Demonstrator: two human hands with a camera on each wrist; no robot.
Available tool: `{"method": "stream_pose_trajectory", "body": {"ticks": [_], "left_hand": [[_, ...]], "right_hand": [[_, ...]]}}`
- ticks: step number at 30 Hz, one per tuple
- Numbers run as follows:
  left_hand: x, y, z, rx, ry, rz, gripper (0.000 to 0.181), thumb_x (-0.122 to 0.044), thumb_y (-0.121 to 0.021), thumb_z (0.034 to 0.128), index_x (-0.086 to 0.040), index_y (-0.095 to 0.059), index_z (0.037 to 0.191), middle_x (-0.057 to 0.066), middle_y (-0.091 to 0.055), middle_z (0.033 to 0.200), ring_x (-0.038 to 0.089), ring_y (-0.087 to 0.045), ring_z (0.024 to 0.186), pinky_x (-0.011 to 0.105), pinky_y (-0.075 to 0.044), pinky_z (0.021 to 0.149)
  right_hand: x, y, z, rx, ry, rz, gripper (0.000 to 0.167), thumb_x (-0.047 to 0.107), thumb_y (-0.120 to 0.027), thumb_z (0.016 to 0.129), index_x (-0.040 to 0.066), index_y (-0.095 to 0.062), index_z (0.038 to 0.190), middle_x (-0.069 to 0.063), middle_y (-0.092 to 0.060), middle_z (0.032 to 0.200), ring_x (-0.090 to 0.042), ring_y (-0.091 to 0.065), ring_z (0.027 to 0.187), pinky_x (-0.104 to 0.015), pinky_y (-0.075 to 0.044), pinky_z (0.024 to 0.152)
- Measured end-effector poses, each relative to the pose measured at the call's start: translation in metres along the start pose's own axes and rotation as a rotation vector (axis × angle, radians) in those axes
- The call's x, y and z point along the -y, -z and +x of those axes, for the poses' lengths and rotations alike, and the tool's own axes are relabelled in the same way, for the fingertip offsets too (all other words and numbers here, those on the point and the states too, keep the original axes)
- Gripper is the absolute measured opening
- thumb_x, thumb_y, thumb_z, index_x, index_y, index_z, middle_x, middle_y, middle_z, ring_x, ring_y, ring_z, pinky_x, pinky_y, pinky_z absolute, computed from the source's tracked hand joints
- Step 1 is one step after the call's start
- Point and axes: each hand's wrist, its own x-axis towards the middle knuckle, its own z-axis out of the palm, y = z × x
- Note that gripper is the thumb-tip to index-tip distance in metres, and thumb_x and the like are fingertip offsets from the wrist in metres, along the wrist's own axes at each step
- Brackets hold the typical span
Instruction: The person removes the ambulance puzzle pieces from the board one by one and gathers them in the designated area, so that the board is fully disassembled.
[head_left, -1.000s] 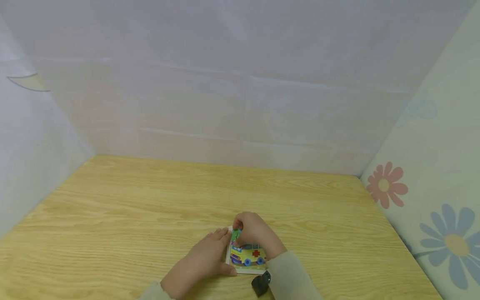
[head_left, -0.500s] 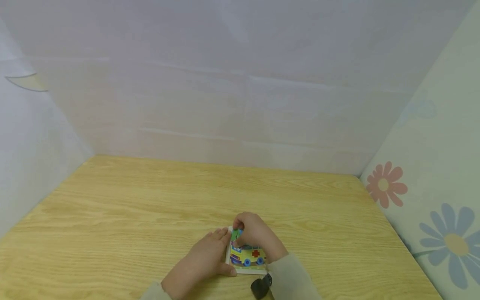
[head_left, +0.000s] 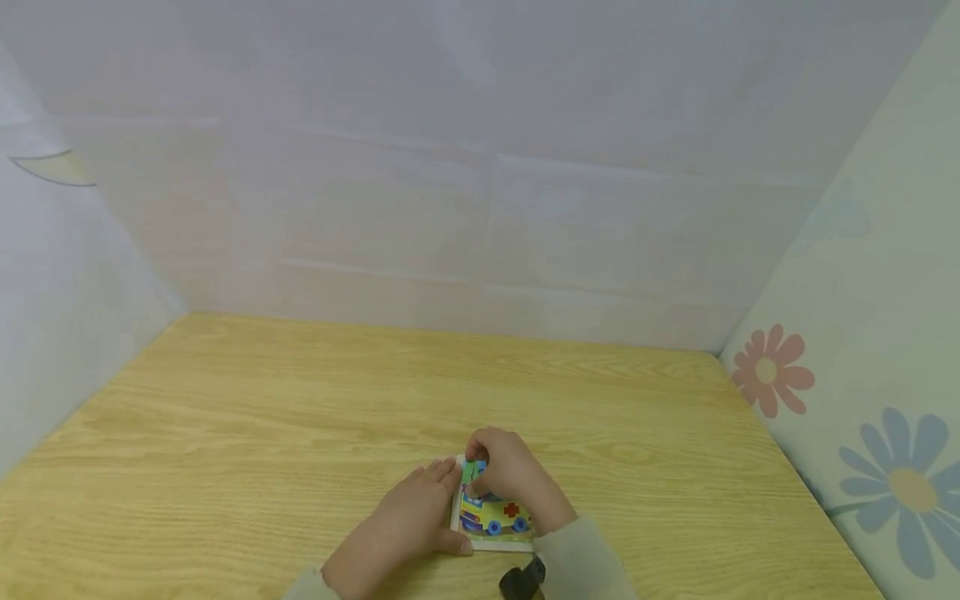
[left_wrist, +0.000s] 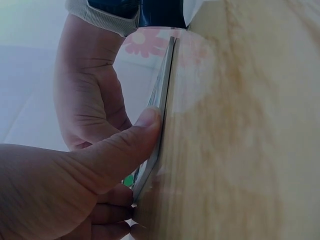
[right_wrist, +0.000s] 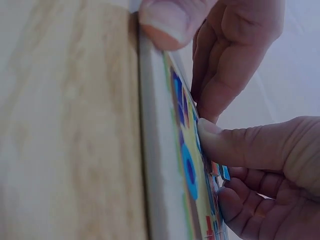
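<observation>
A small jigsaw puzzle (head_left: 491, 527) in a white-edged tray, printed with a yellow ambulance, lies on the table. My left hand (head_left: 412, 512) holds the tray at its left side, fingers along the left edge and thumb against the near edge. Over the puzzle's upper part, my right hand (head_left: 512, 473) pinches a puzzle piece (right_wrist: 225, 173) between thumb and curled fingers. In the right wrist view a blue edge of that piece sticks up from the picture; the rest of it is hidden. A green part of the picture shows beside the right fingertips in the head view.
The wood-grain table (head_left: 300, 400) stretches away behind and beside the puzzle. A pale sheet (head_left: 480, 208) stands along the back, with a flower-printed panel (head_left: 862, 375) on the right. A black device (head_left: 522, 578) sits at the right wrist, near the tray's front edge.
The right hand and its wrist have shifted very slightly at the puzzle's upper left. The left hand and the tray stay put.
</observation>
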Motion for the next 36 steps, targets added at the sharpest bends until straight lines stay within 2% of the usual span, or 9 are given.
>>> {"method": "stream_pose_trajectory", "body": {"ticks": [9, 14, 23, 29, 32, 36], "left_hand": [[0.001, 0.001, -0.002, 0.004, 0.011, -0.02, 0.093, -0.048, -0.076, 0.0664, 0.009, -0.044, 0.132, 0.024, -0.042, 0.139, 0.038, -0.038, 0.13, 0.05, -0.031, 0.108], [0.002, 0.001, -0.002, -0.007, 0.005, -0.026, 0.093, -0.048, -0.077, 0.0659, 0.009, -0.044, 0.132, 0.024, -0.043, 0.138, 0.038, -0.039, 0.129, 0.05, -0.032, 0.107], [0.001, 0.001, -0.003, -0.016, 0.001, -0.035, 0.093, -0.048, -0.076, 0.0659, 0.009, -0.044, 0.131, 0.024, -0.043, 0.138, 0.038, -0.04, 0.129, 0.049, -0.032, 0.107], [0.002, 0.0, -0.004, -0.019, -0.006, -0.031, 0.092, -0.049, -0.075, 0.0661, 0.008, -0.044, 0.131, 0.023, -0.042, 0.139, 0.038, -0.039, 0.129, 0.05, -0.033, 0.106], [0.002, -0.001, -0.004, -0.022, -0.003, -0.025, 0.092, -0.049, -0.075, 0.0661, 0.008, -0.045, 0.131, 0.023, -0.042, 0.139, 0.038, -0.039, 0.129, 0.05, -0.033, 0.106], [0.001, -0.003, -0.003, -0.021, -0.001, -0.033, 0.093, -0.049, -0.075, 0.0654, 0.007, -0.044, 0.132, 0.022, -0.042, 0.139, 0.038, -0.04, 0.128, 0.051, -0.035, 0.105]], "right_hand": [[-0.003, -0.003, -0.002, -0.01, 0.003, 0.067, 0.032, 0.002, -0.079, 0.069, 0.009, -0.059, 0.094, -0.001, -0.054, 0.089, -0.018, -0.048, 0.081, -0.035, -0.048, 0.075], [-0.005, -0.004, -0.002, -0.024, 0.007, 0.062, 0.031, 0.003, -0.079, 0.069, 0.011, -0.059, 0.091, 0.001, -0.053, 0.088, -0.017, -0.048, 0.082, -0.035, -0.047, 0.076], [-0.007, -0.006, -0.002, -0.043, 0.033, 0.052, 0.032, 0.003, -0.079, 0.069, 0.013, -0.057, 0.09, 0.0, -0.051, 0.087, -0.017, -0.047, 0.08, -0.03, -0.046, 0.07], [-0.008, -0.009, -0.006, -0.034, 0.028, 0.101, 0.032, 0.003, -0.076, 0.073, 0.015, -0.053, 0.091, -0.002, -0.056, 0.088, -0.017, -0.053, 0.075, -0.028, -0.049, 0.062], [-0.01, -0.01, -0.008, -0.05, 0.037, 0.12, 0.031, 0.003, -0.075, 0.073, 0.015, -0.052, 0.091, -0.003, -0.057, 0.083, -0.015, -0.054, 0.069, -0.025, -0.048, 0.058], [-0.015, -0.009, -0.009, -0.082, 0.004, 0.223, 0.025, 0.006, -0.073, 0.076, 0.014, -0.055, 0.092, -0.002, -0.057, 0.078, -0.014, -0.054, 0.065, -0.024, -0.047, 0.055]]}}
